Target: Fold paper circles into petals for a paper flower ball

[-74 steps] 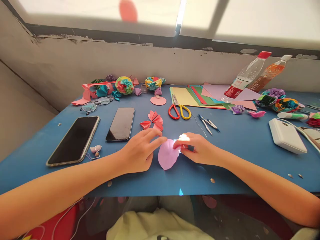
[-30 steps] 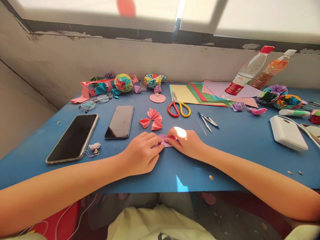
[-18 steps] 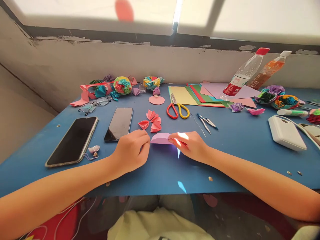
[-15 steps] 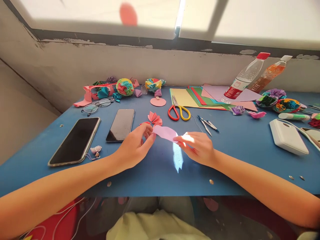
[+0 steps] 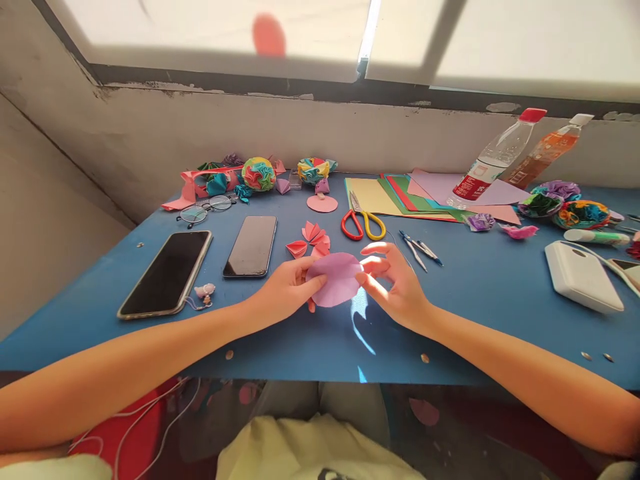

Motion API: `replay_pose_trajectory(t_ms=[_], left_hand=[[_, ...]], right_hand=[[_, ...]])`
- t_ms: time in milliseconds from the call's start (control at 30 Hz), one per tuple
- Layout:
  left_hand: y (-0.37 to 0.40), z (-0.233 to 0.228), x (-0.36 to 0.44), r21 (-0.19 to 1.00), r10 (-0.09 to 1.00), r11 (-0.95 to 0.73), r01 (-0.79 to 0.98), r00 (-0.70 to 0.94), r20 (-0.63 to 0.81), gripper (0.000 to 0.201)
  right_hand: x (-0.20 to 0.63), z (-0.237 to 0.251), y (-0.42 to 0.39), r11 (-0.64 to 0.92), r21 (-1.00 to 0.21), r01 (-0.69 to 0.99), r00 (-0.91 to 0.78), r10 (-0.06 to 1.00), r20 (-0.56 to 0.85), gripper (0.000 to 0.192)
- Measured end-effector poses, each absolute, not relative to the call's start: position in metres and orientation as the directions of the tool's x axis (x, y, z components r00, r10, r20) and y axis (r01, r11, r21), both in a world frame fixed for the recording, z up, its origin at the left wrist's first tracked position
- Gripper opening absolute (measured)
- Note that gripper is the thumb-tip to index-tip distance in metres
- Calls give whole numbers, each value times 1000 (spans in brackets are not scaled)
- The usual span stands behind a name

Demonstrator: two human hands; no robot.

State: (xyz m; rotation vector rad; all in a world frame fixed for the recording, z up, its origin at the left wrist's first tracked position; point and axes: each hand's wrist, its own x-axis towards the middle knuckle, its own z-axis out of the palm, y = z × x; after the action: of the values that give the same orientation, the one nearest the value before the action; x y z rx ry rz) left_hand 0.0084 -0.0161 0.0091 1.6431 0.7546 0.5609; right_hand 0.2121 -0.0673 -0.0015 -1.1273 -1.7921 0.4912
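Note:
A round piece of purple paper (image 5: 334, 281) is held up above the desk between my two hands, its flat face toward me. My left hand (image 5: 297, 281) pinches its left side, thumb on the front and fingers behind. At the right edge, the thumb and a fingertip of my right hand (image 5: 393, 283) grip the paper, while the other fingers are curved and spread. Just beyond the paper lie folded coral-pink paper pieces (image 5: 313, 233), partly covered by it. Scissors (image 5: 363, 223) with one red and one yellow handle rest farther back.
Two phones (image 5: 167, 273) and glasses (image 5: 205, 210) lie to the left. Behind are paper balls (image 5: 259, 175), a pink paper circle (image 5: 322, 203) and coloured sheets (image 5: 370, 190). Pens (image 5: 420, 248), bottles (image 5: 493, 163), a glue stick (image 5: 595, 237) and a white power bank (image 5: 583, 277) are on the right.
The purple paper has turned from nearly edge-on to face me and come slightly closer. My left thumb now lies across its front; my right hand's fingers have lifted and spread.

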Motion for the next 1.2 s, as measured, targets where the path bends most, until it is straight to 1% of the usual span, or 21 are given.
replay_pose_trajectory(t_ms=[33, 67, 100, 133, 167, 233, 267, 300, 367, 400, 433, 467, 500, 567, 633, 733, 833, 867, 1000, 1100, 1200], left_hand=[[-17, 9, 9, 982, 739, -100, 161, 672, -35, 33], [-17, 10, 10, 986, 740, -92, 141, 673, -27, 32], [-17, 11, 10, 990, 738, -83, 115, 675, -17, 30], [-17, 11, 10, 994, 735, -71, 87, 678, -7, 29], [-17, 12, 9, 997, 729, -54, 60, 685, -2, 27], [-15, 12, 7, 1000, 702, 15, 6, 712, -15, 27], [-14, 12, 6, 998, 683, 61, -20, 730, -27, 29], [-13, 12, 5, 993, 663, 107, -44, 748, -39, 32], [-11, 11, 3, 979, 642, 190, -70, 764, -70, 38], [-10, 10, 3, 975, 645, 217, -55, 758, -100, 41], [-10, 10, 4, 973, 648, 228, -20, 749, -137, 43], [-10, 11, 4, 974, 648, 224, 30, 742, -171, 43], [-11, 11, 5, 975, 641, 206, 82, 742, -198, 42], [-12, 12, 6, 976, 611, 153, 155, 762, -217, 35], [-14, 14, 7, 977, 579, 140, 158, 788, -210, 35], [-16, 17, 6, 975, 524, 184, 121, 827, -202, 42], [-18, 19, 5, 970, 441, 191, 152, 869, -223, 35], [-18, 18, 5, 970, 433, 176, 170, 871, -231, 32], [-20, 16, 5, 973, 501, 103, 207, 834, -231, 24], [-21, 15, 5, 970, 523, 87, 226, 818, -238, 26], [-21, 15, 4, 970, 509, 75, 232, 827, -237, 30]], right_hand=[[210, -1, -68, 414, -809, 417, -157, 910, 384, 31], [208, -1, -67, 347, -870, 349, -200, 935, 292, 36], [207, -2, -67, 300, -905, 301, -243, 942, 232, 37], [207, -2, -66, 280, -918, 281, -264, 942, 207, 36], [208, -4, -66, 287, -913, 290, -260, 942, 214, 32], [211, -6, -64, 370, -841, 394, -232, 926, 299, 22], [213, -8, -63, 450, -764, 463, -244, 893, 378, 20], [216, -9, -62, 546, -656, 521, -287, 836, 468, 20], [221, -11, -60, 718, -392, 575, -417, 670, 614, 28], [223, -11, -60, 772, -274, 573, -477, 587, 654, 32], [225, -11, -60, 803, -186, 566, -521, 523, 674, 37], [227, -11, -60, 816, -133, 562, -548, 488, 680, 40], [228, -10, -60, 821, -104, 561, -562, 469, 681, 43], [230, -9, -60, 830, -83, 551, -573, 449, 685, 46], [230, -8, -60, 841, -76, 535, -581, 432, 690, 48], [229, -8, -61, 857, -76, 509, -587, 411, 698, 50], [228, -8, -61, 859, -101, 502, -574, 418, 704, 49], [227, -8, -62, 858, -107, 503, -571, 423, 703, 48], [225, -7, -61, 848, -104, 520, -590, 444, 675, 40], [225, -5, -61, 839, -33, 543, -637, 437, 635, 33], [224, -2, -62, 831, 50, 554, -666, 407, 625, 28]])
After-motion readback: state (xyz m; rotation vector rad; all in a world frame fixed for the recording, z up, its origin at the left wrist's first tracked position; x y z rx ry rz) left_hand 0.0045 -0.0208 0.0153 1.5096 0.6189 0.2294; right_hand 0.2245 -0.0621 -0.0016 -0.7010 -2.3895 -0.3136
